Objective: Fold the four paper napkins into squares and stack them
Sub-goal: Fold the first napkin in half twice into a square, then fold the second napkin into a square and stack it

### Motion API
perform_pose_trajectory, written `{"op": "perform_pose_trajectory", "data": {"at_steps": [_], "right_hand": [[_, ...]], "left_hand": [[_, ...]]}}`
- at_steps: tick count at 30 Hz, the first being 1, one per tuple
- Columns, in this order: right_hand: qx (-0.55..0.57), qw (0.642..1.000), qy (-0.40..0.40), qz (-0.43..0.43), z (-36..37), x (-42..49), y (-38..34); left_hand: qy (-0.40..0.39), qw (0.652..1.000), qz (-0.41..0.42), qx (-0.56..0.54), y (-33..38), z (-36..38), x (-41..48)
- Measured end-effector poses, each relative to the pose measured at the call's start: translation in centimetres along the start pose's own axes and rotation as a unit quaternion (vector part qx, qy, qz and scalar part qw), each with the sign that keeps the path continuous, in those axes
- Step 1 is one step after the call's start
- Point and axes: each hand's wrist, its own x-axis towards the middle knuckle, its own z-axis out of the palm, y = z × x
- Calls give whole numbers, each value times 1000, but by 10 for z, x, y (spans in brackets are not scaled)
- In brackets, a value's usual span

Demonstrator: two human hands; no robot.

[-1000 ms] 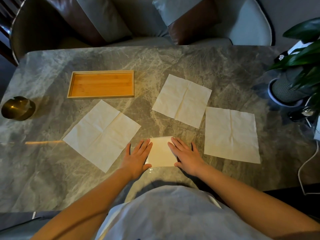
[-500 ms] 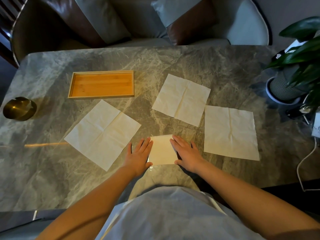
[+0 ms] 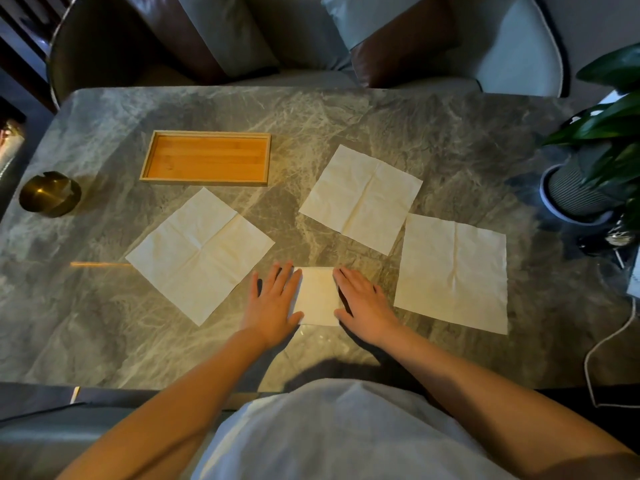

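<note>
A small folded white napkin (image 3: 318, 295) lies on the grey marble table (image 3: 104, 323) near the front edge. My left hand (image 3: 273, 303) lies flat along its left side, fingers straight, and my right hand (image 3: 363, 303) lies flat along its right side, both pressing its edges. Three unfolded napkins lie spread out: one at the left (image 3: 199, 252), one behind at centre right (image 3: 362, 197), one at the right (image 3: 452, 271).
A shallow wooden tray (image 3: 149, 164) sits at the back left. A brass ashtray (image 3: 50, 194) stands near the left edge. A potted plant (image 3: 578, 188) and a white cable (image 3: 602, 344) occupy the right side. Chairs stand beyond the far edge.
Both hands have stayed flat beside the folded napkin, shifting only slightly. The napkins have not moved.
</note>
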Motion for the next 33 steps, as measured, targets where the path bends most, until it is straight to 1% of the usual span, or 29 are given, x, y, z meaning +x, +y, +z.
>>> {"op": "perform_pose_trajectory", "data": {"at_steps": [3, 6, 11, 13, 18, 24, 27, 33], "right_hand": [[-17, 1000, 20, -2, -6, -7, 13], [-39, 999, 25, 7, -11, -12, 34], [-63, 997, 26, 39, -25, -26, 76], [-68, 996, 27, 55, -32, -33, 90], [-24, 995, 37, 94, -49, -60, 128], [-53, 988, 42, 136, -46, -77, 176], [-34, 989, 50, 138, -40, -82, 200], [-12, 991, 78, 111, -41, -95, 227]], "left_hand": [[-14, 1000, -9, 23, 15, -10, 2], [-11, 999, -15, 33, 32, -21, 12], [29, 999, 14, 35, 78, -31, 34], [32, 998, 34, 40, 97, -29, 41], [15, 997, 70, 41, 146, -23, 63], [-16, 994, 93, 52, 194, -21, 84], [-31, 993, 98, 58, 207, -16, 90], [-74, 988, 116, 71, 215, -2, 98]]}}
